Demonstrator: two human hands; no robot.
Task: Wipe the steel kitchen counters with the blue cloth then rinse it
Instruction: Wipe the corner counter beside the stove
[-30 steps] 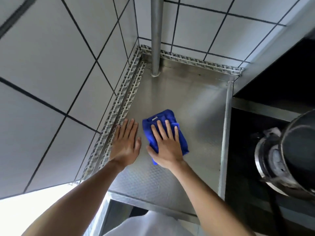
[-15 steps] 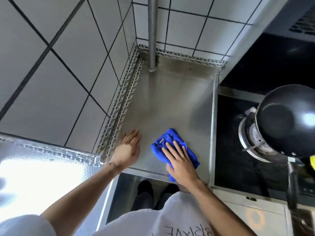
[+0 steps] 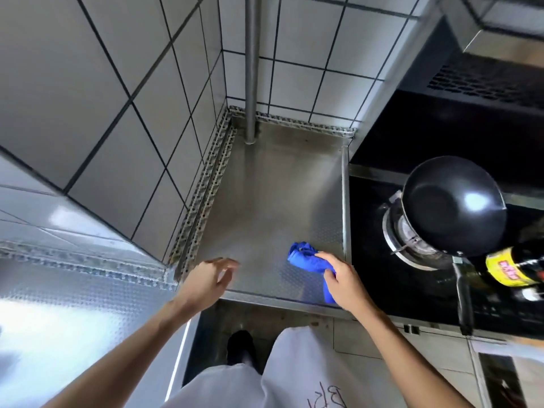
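At the corner: steel counter point(image 3: 265, 201) meeting tiled walls point(image 3: 103, 98)
Right hand point(image 3: 344, 278): fingers clamping bunched blue cloth point(image 3: 309, 259)
Left hand point(image 3: 206, 281): fingers spreading, hovering
Beside: wok point(image 3: 453, 204) sitting on burner point(image 3: 412, 242); pole point(image 3: 251, 69) standing behind

The blue cloth point(image 3: 309, 259) is bunched into a crumpled wad, gathered under the fingers of the right hand point(image 3: 343, 279), one tail trailing beneath the palm. It lies on the dimpled steel counter point(image 3: 265, 201), near the front edge, well right of the left hand point(image 3: 206, 279).

Kitchen, steel counter point(image 3: 265, 207), white tiled walls point(image 3: 97, 92), black wok point(image 3: 453, 206) on gas burner point(image 3: 412, 248)
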